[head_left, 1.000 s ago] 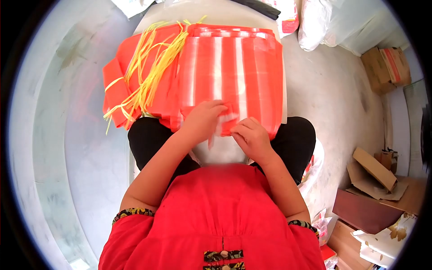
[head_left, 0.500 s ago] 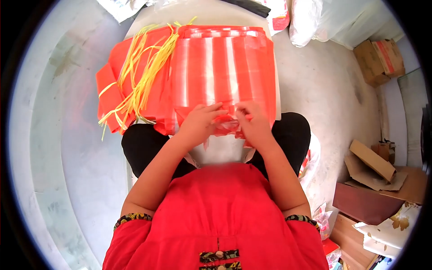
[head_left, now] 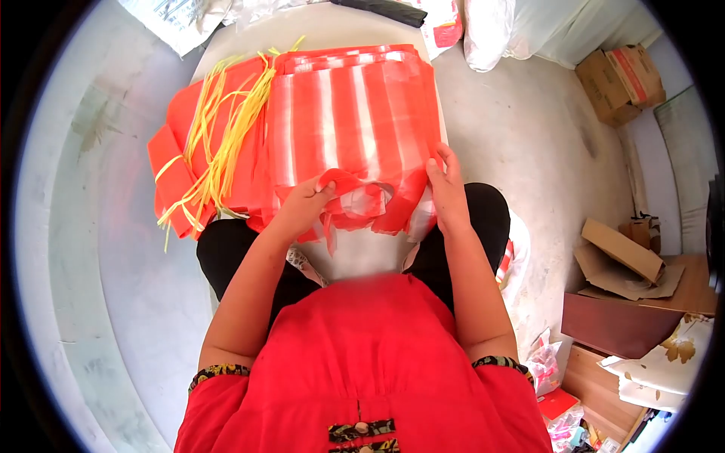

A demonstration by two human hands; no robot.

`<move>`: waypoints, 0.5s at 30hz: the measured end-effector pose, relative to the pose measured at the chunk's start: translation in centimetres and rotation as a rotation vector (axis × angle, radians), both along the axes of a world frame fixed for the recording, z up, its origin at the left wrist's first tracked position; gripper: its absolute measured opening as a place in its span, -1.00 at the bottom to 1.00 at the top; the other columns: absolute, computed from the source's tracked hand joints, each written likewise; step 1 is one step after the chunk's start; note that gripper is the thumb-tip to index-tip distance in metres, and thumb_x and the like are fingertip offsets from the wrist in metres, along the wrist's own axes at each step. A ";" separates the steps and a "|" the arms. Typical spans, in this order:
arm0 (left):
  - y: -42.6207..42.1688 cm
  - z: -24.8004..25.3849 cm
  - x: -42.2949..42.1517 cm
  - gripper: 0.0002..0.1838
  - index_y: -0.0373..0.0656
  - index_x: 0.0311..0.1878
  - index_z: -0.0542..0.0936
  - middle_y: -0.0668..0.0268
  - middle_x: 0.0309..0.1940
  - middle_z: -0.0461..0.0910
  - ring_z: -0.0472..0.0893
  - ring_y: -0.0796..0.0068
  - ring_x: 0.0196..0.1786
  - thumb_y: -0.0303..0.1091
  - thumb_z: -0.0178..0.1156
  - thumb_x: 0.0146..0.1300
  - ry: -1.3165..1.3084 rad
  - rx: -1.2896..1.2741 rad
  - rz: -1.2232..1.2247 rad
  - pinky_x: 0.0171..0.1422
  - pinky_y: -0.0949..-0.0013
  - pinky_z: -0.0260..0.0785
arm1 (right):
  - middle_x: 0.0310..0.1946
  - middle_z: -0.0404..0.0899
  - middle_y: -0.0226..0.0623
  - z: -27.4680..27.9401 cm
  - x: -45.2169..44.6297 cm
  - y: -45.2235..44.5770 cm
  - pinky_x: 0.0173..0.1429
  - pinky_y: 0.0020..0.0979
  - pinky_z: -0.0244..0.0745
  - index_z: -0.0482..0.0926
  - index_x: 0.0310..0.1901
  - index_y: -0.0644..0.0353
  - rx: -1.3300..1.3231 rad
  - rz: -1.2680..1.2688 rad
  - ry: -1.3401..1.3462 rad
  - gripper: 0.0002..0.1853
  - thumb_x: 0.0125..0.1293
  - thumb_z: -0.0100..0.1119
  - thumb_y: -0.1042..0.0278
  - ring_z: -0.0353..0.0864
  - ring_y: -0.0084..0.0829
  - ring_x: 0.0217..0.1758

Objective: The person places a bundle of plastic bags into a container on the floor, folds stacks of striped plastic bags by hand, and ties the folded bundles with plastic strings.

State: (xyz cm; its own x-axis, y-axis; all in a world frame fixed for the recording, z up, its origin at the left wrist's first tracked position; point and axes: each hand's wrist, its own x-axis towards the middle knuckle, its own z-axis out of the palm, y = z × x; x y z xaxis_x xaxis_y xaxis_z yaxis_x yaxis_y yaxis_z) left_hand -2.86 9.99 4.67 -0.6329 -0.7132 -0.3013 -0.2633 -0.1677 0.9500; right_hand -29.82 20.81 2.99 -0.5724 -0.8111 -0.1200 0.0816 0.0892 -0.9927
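Red-and-white striped sheets (head_left: 347,113) lie stacked on a pale surface in front of me. To their left is folded red material (head_left: 177,113) with yellow strips (head_left: 230,128) across it. My left hand (head_left: 306,204) is closed on the near edge of the striped sheet, thumb and fingers pinching a red fold. My right hand (head_left: 447,189) rests at the near right corner, its fingers apart, touching the sheet's edge. Between the hands the near edge is curled into loops, showing red and whitish parts.
Cardboard boxes (head_left: 619,83) stand at the upper right. An opened carton (head_left: 627,260) sits on a reddish-brown box (head_left: 627,325) at the right. White bags (head_left: 489,34) and a black object (head_left: 385,10) are beyond the stack. My black-clad knees flank the near edge.
My hands have moved apart, the right one outward to the corner with its fingers spreading. The near edge of the sheet has opened into a wider loop. The whole view has shifted slightly.
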 end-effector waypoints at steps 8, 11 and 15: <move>1.2 -0.5 -0.9 -0.72 -0.17 0.18 0.67 0.13 0.03 0.72 0.64 0.22 0.02 -0.38 0.22 0.46 -0.083 -0.714 -0.079 0.19 0.19 0.46 | 0.56 0.25 -0.08 1.8 2.3 5.7 0.46 -0.25 0.44 0.12 0.61 0.25 0.068 0.234 0.403 -0.11 0.28 0.33 0.48 0.46 -0.26 0.47; 1.9 -0.9 -0.6 -0.59 -0.09 0.19 0.69 0.04 0.24 0.62 0.59 0.03 0.11 -0.48 0.30 0.24 -0.170 -0.950 -0.166 0.25 0.08 0.45 | 0.53 0.29 -0.11 0.7 1.2 9.6 0.28 -0.33 0.57 0.12 0.61 0.26 0.153 0.266 0.391 -0.12 0.27 0.30 0.56 0.65 -0.32 0.27; 3.5 -0.4 -0.9 -0.53 -0.02 0.18 0.70 0.16 0.27 0.57 0.59 0.09 0.09 -0.55 0.30 0.16 -0.267 -0.995 -0.132 0.23 0.07 0.46 | 0.50 0.33 -0.18 2.7 0.3 10.9 0.15 -0.40 0.61 0.27 0.51 0.29 0.100 0.290 0.272 -0.25 0.26 0.26 0.63 0.71 -0.38 0.13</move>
State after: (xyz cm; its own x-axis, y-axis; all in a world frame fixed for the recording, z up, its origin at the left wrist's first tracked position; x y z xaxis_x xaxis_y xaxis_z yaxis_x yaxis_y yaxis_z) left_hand -3.75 13.45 4.22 -0.7233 -0.6460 0.2441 -0.4445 0.7060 0.5514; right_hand -29.49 31.72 5.68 -0.3436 -0.9355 -0.0828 -0.2250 0.1676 -0.9598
